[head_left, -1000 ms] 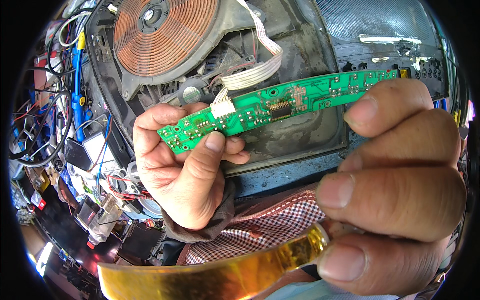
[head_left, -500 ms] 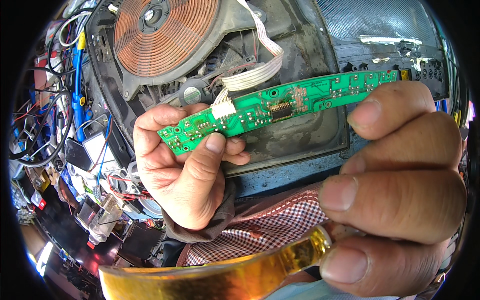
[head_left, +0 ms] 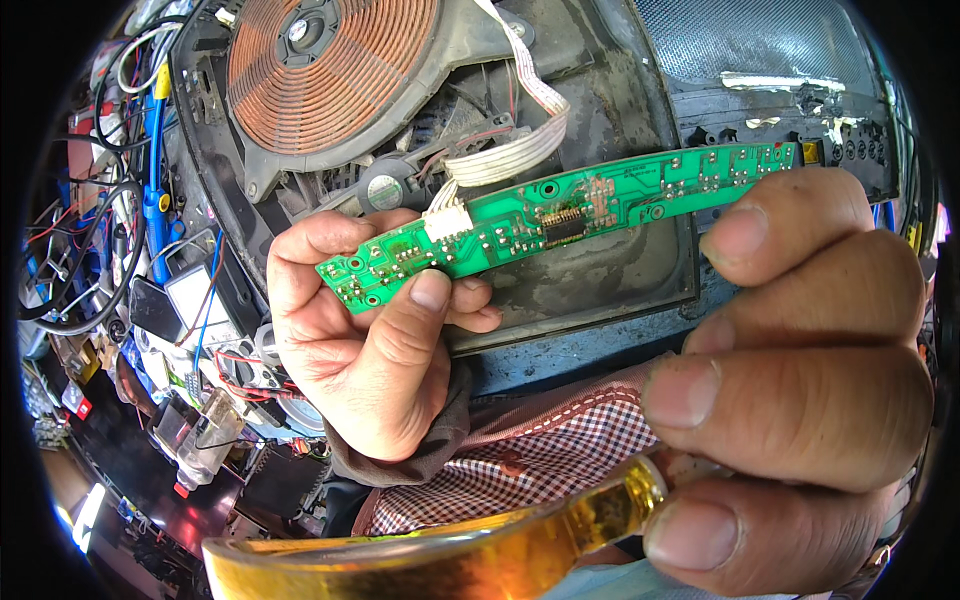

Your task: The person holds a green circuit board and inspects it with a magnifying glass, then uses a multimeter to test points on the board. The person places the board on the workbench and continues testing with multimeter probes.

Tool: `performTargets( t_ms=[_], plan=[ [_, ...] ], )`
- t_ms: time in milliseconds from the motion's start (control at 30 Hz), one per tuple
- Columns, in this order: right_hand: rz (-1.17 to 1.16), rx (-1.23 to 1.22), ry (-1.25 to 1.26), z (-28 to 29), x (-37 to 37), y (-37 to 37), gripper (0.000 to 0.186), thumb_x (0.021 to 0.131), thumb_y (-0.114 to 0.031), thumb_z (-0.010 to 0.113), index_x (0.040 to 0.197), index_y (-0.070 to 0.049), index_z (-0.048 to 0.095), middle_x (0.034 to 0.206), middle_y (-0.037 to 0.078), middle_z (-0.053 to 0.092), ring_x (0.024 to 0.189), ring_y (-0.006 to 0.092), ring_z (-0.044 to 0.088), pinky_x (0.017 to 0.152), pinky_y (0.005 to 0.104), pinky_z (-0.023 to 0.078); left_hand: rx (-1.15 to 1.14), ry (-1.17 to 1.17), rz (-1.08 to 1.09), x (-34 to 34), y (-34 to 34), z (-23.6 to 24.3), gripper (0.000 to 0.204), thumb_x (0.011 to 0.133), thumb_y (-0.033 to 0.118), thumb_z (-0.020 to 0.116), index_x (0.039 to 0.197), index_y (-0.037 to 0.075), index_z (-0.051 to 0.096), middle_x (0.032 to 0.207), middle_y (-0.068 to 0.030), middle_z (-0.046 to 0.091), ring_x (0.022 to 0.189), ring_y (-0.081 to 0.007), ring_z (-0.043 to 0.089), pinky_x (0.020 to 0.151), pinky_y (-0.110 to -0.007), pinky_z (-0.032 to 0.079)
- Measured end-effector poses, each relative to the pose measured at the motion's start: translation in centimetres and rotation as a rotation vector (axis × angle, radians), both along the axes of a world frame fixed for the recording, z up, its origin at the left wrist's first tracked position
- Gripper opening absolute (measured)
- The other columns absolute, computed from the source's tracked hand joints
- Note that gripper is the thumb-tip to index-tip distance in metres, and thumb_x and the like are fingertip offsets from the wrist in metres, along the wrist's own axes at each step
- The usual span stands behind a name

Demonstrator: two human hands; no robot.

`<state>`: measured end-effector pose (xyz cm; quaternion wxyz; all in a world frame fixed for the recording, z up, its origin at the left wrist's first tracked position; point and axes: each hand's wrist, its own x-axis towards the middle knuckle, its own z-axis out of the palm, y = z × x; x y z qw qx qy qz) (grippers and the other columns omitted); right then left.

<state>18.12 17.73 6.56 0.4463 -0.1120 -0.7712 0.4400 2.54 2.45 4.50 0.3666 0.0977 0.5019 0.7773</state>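
My left hand [head_left: 365, 350] pinches the left end of a long green circuit board [head_left: 625, 200], thumb on the soldered face, fingers curled behind. A white plug [head_left: 448, 218] on the board leads into a white ribbon cable [head_left: 505, 150], which runs up over an opened induction cooker with a copper coil [head_left: 330, 75]. My right hand [head_left: 800, 400], large and near the camera, is curled round the narrow end of a curved, shiny gold-coloured object [head_left: 430, 560], apparently a magnifying glass rim, at the bottom of the view. Much of that object lies out of frame.
A dense pile of cables [head_left: 125, 200], blue tubing [head_left: 158, 190], electronic parts and a transparent bottle-like piece [head_left: 210, 440] fills the left side. A dusty meshed panel [head_left: 740, 40] lies at the upper right. The cooker rests on a blue surface [head_left: 520, 365]; checked cloth [head_left: 540, 450] shows below it.
My right hand and the gold-coloured object have shifted slightly right and down. My left hand and the board are almost still.
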Motion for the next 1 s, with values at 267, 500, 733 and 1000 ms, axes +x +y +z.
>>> performTargets(
  t_ms=[267,500,733,1000],
  plan=[
    [0.036,-0.005,-0.036,0.4,0.1,0.3,0.017,0.100,-0.033,0.072,0.116,-0.028,0.077,0.107,-0.002,0.067,0.093,0.0189,0.057,0.096,0.0481,0.054,-0.053,0.013,0.087,0.3,0.3,0.1,0.044,0.100,-0.009,0.072,0.138,0.002,0.053,0.124,-0.0237,0.075,0.080,-0.0281,0.081,0.066,-0.041,0.071],
    [0.052,0.056,-0.023,-0.2,0.3,0.7,0.016,0.102,-0.033,0.072,0.117,-0.029,0.077,0.108,-0.003,0.067,0.092,0.0178,0.057,0.097,0.0477,0.054,-0.204,0.029,0.185,0.9,0.8,0.5,0.050,0.093,-0.004,0.082,0.136,0.009,0.060,0.121,-0.0163,0.077,0.066,-0.0265,0.076,0.053,-0.040,0.066],
    [0.099,0.069,-0.014,-0.5,0.2,1.2,0.017,0.102,-0.031,0.074,0.119,-0.029,0.076,0.108,-0.004,0.067,0.091,0.0173,0.058,0.098,0.0474,0.055,-0.181,0.042,0.177,0.8,0.5,0.5,0.048,0.094,-0.004,0.081,0.135,0.008,0.060,0.118,-0.0168,0.078,0.067,-0.0258,0.076,0.054,-0.040,0.067],
    [0.085,0.013,-0.053,0.1,0.2,1.1,0.017,0.102,-0.032,0.072,0.118,-0.029,0.076,0.108,-0.003,0.067,0.091,0.0168,0.058,0.098,0.0476,0.055,-0.178,0.049,0.181,0.8,0.6,0.5,0.047,0.094,-0.005,0.080,0.135,0.008,0.060,0.119,-0.0182,0.078,0.067,-0.0257,0.076,0.054,-0.040,0.067]
  ],
)
